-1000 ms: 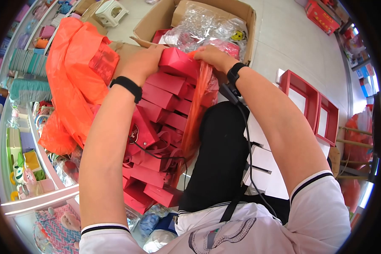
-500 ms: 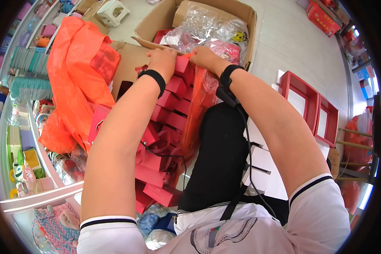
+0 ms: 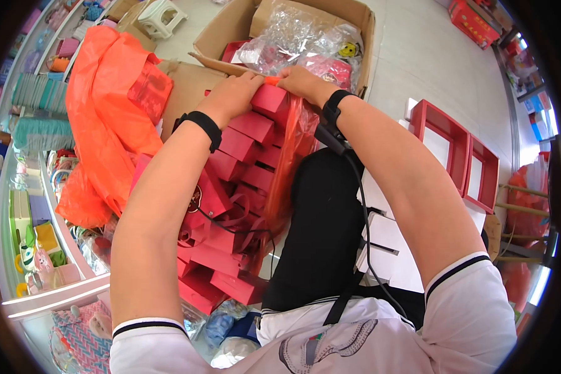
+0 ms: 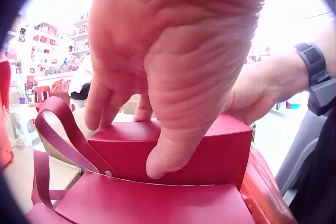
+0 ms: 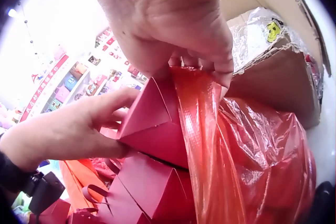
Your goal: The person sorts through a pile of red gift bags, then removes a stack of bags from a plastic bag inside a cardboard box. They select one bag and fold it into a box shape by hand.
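White short sleeves (image 3: 149,340) with dark trim — black wristbands (image 3: 201,128), black trousers (image 3: 324,206).

Packed gift boxes (image 3: 235,143) lie in rows in the near centre, with a plastic bag (image 3: 283,184) along their right side, between them and the person's leg (image 3: 324,212). Beyond them, at the far centre, a carton (image 3: 223,66) holds wrapping (image 3: 290,40); a stool (image 3: 161,19) stands to its left. Another bag (image 3: 100,106) lies left of the gift boxes, with shelves (image 3: 36,240) farther left. Right of the leg are slotted cartons (image 3: 383,240), then frames (image 3: 461,153).
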A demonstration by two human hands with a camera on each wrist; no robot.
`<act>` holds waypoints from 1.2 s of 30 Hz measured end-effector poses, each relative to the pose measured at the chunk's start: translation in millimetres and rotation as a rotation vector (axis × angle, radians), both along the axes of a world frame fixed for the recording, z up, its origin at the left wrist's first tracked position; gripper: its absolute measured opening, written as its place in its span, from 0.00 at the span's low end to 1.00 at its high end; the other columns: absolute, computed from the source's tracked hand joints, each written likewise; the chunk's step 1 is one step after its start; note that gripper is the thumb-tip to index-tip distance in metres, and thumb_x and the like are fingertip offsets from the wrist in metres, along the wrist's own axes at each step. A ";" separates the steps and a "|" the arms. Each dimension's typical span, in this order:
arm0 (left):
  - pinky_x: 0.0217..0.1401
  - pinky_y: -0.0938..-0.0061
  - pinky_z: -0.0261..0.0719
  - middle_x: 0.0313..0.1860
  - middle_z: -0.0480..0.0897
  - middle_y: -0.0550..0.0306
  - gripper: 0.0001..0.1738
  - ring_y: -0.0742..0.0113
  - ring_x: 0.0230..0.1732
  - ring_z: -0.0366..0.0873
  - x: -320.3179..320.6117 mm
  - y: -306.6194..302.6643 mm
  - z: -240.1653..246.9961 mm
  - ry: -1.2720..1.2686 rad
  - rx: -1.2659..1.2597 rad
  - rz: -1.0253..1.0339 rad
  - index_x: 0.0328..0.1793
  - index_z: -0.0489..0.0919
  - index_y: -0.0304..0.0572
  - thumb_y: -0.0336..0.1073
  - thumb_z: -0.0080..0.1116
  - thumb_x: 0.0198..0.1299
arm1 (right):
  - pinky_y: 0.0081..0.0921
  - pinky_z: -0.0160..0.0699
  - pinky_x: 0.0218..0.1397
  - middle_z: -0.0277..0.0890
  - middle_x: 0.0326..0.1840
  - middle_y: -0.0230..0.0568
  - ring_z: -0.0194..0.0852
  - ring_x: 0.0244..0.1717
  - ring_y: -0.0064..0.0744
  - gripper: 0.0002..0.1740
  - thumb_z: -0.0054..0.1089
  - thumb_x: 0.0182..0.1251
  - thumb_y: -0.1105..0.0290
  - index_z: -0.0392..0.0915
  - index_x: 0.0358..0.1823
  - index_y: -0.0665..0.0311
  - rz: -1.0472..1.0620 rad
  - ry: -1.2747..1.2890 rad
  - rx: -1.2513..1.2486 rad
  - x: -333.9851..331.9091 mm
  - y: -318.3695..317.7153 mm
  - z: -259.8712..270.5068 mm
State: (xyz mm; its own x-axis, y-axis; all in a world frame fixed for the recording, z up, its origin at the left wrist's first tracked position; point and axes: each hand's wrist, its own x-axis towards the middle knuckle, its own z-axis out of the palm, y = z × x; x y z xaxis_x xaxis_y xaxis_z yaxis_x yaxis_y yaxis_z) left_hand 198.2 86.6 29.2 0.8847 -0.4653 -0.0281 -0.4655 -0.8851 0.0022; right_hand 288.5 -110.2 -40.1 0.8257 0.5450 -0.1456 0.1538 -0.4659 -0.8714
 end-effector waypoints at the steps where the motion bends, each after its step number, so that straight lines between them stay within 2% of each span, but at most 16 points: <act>1: 0.59 0.52 0.82 0.60 0.80 0.45 0.30 0.41 0.54 0.83 0.1 1.1 0.0 0.026 -0.014 -0.003 0.66 0.76 0.45 0.27 0.66 0.55 | 0.29 0.79 0.39 0.84 0.34 0.35 0.79 0.35 0.26 0.07 0.65 0.63 0.70 0.86 0.38 0.66 0.010 0.017 0.031 -1.7 1.1 3.0; 4: 0.61 0.53 0.81 0.62 0.79 0.45 0.34 0.41 0.56 0.82 4.0 6.3 -2.7 0.084 -0.027 0.016 0.68 0.74 0.45 0.26 0.68 0.53 | 0.33 0.82 0.44 0.88 0.36 0.45 0.86 0.39 0.37 0.13 0.69 0.61 0.61 0.89 0.40 0.62 0.015 0.012 0.116 1.0 3.4 -7.6; 7: 0.62 0.54 0.81 0.62 0.79 0.47 0.35 0.42 0.57 0.82 2.5 4.8 -0.4 0.094 0.015 0.016 0.70 0.73 0.46 0.25 0.69 0.52 | 0.32 0.81 0.43 0.88 0.35 0.45 0.86 0.38 0.39 0.12 0.68 0.60 0.63 0.89 0.40 0.62 -0.088 0.042 0.179 0.7 0.9 -10.9; 10: 0.64 0.56 0.80 0.64 0.78 0.48 0.37 0.43 0.61 0.80 1.0 -1.0 10.9 0.073 -0.001 -0.031 0.69 0.73 0.45 0.24 0.69 0.49 | 0.34 0.82 0.43 0.88 0.35 0.47 0.86 0.38 0.41 0.12 0.67 0.58 0.65 0.89 0.39 0.64 -0.142 0.067 0.013 3.6 -1.6 0.7; 13: 0.65 0.57 0.79 0.65 0.77 0.50 0.38 0.44 0.64 0.78 0.8 -1.5 17.4 0.069 -0.057 -0.080 0.69 0.72 0.45 0.23 0.68 0.48 | 0.36 0.82 0.42 0.87 0.34 0.48 0.87 0.38 0.44 0.13 0.66 0.57 0.66 0.88 0.38 0.67 -0.104 -0.100 -0.032 -0.4 -1.3 4.0; 16: 0.66 0.58 0.79 0.65 0.77 0.51 0.37 0.45 0.65 0.77 -1.9 -1.2 22.6 0.094 -0.088 -0.096 0.69 0.72 0.45 0.23 0.67 0.49 | 0.39 0.82 0.43 0.87 0.34 0.50 0.87 0.38 0.43 0.13 0.65 0.58 0.66 0.88 0.37 0.70 -0.019 -0.151 -0.047 8.6 4.8 -9.0; 19: 0.66 0.58 0.78 0.65 0.77 0.51 0.37 0.46 0.65 0.77 -1.5 -2.2 28.5 0.136 -0.147 -0.101 0.70 0.72 0.44 0.23 0.67 0.49 | 0.37 0.82 0.42 0.87 0.34 0.47 0.85 0.37 0.38 0.12 0.65 0.61 0.67 0.88 0.38 0.69 -0.097 0.070 0.258 9.8 8.7 -20.3; 23: 0.66 0.58 0.79 0.63 0.77 0.49 0.38 0.44 0.64 0.78 0.6 2.4 12.8 0.169 -0.175 -0.084 0.70 0.72 0.45 0.24 0.68 0.49 | 0.30 0.80 0.37 0.84 0.32 0.42 0.80 0.31 0.29 0.08 0.61 0.67 0.72 0.83 0.44 0.68 -0.180 0.232 0.434 -6.3 7.6 8.6; 25: 0.64 0.56 0.80 0.62 0.77 0.47 0.35 0.43 0.62 0.79 2.0 -0.5 10.7 0.100 -0.053 -0.015 0.69 0.72 0.45 0.25 0.66 0.52 | 0.23 0.77 0.33 0.81 0.32 0.38 0.76 0.28 0.24 0.07 0.58 0.72 0.74 0.80 0.48 0.67 -0.181 0.322 0.555 -5.3 6.7 15.2; 26: 0.63 0.56 0.80 0.62 0.78 0.46 0.33 0.42 0.62 0.79 2.0 -1.4 9.7 0.067 0.008 0.021 0.69 0.73 0.45 0.25 0.65 0.54 | 0.22 0.76 0.32 0.80 0.31 0.37 0.75 0.27 0.23 0.07 0.58 0.73 0.74 0.79 0.49 0.67 -0.187 0.314 0.519 -5.3 4.8 18.2; 28: 0.58 0.53 0.82 0.57 0.80 0.45 0.22 0.41 0.55 0.82 3.9 -1.7 1.7 -0.047 0.136 0.063 0.63 0.76 0.46 0.28 0.59 0.62 | 0.21 0.75 0.30 0.78 0.29 0.36 0.73 0.25 0.22 0.08 0.57 0.75 0.74 0.77 0.51 0.68 -0.201 0.297 0.446 -7.9 -0.5 23.9; 30: 0.54 0.53 0.84 0.55 0.81 0.45 0.15 0.41 0.52 0.84 6.6 0.0 -2.9 -0.143 0.216 0.094 0.60 0.78 0.47 0.31 0.54 0.67 | 0.21 0.74 0.30 0.77 0.29 0.36 0.72 0.25 0.22 0.06 0.58 0.75 0.74 0.77 0.48 0.67 -0.203 0.328 0.476 -11.5 -2.4 25.5; 32: 0.52 0.54 0.84 0.55 0.81 0.46 0.13 0.43 0.50 0.84 4.9 6.6 -5.8 -0.210 0.251 0.110 0.58 0.78 0.47 0.31 0.49 0.70 | 0.22 0.74 0.30 0.77 0.29 0.35 0.72 0.25 0.23 0.06 0.59 0.74 0.73 0.78 0.46 0.67 -0.175 0.298 0.461 -12.1 -0.6 23.9; 35: 0.53 0.54 0.84 0.56 0.82 0.48 0.15 0.42 0.50 0.85 13.0 26.5 -24.5 -0.105 0.220 0.195 0.61 0.79 0.48 0.33 0.50 0.71 | 0.25 0.74 0.32 0.78 0.31 0.35 0.73 0.26 0.24 0.06 0.62 0.73 0.71 0.80 0.43 0.67 -0.111 0.191 0.378 -7.5 2.9 14.5; 36: 0.56 0.53 0.83 0.60 0.80 0.46 0.18 0.42 0.54 0.83 10.7 22.9 -18.7 -0.019 0.268 0.244 0.65 0.76 0.47 0.33 0.50 0.71 | 0.26 0.75 0.33 0.79 0.31 0.35 0.74 0.28 0.24 0.07 0.63 0.72 0.70 0.81 0.43 0.67 -0.101 0.175 0.365 -8.1 3.8 15.9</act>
